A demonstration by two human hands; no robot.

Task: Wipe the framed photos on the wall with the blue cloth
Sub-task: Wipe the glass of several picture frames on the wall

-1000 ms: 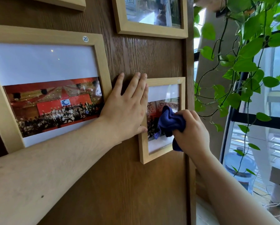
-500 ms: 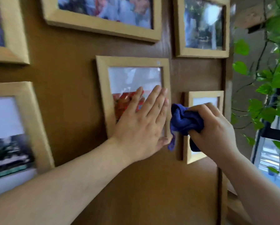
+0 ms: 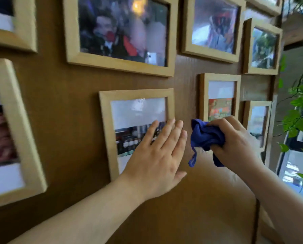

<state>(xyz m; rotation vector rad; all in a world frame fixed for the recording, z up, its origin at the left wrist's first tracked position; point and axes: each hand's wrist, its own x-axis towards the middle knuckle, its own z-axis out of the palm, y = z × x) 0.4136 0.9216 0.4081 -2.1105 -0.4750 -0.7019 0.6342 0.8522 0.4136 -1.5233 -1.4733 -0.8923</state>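
Several light wooden framed photos hang on a brown wood wall (image 3: 68, 106). My left hand (image 3: 157, 155) lies flat with fingers apart over the lower right part of a middle frame (image 3: 135, 95) that shows a group photo. My right hand (image 3: 235, 143) grips a bunched blue cloth (image 3: 204, 136), held just right of that frame, against the bare wall and the lower edge of a narrower frame (image 3: 219, 78) with a red photo. A small frame (image 3: 256, 104) sits behind my right hand.
Larger frames hang above (image 3: 119, 66) and at the left edge (image 3: 29, 138). A trailing green plant (image 3: 298, 111) hangs at the right beside a window. The wall panel ends in a vertical edge near the small frame.
The view has swung left and up along the wall. Both hands have shifted left from the small frame, the left hand now on the middle frame, the cloth beside it.
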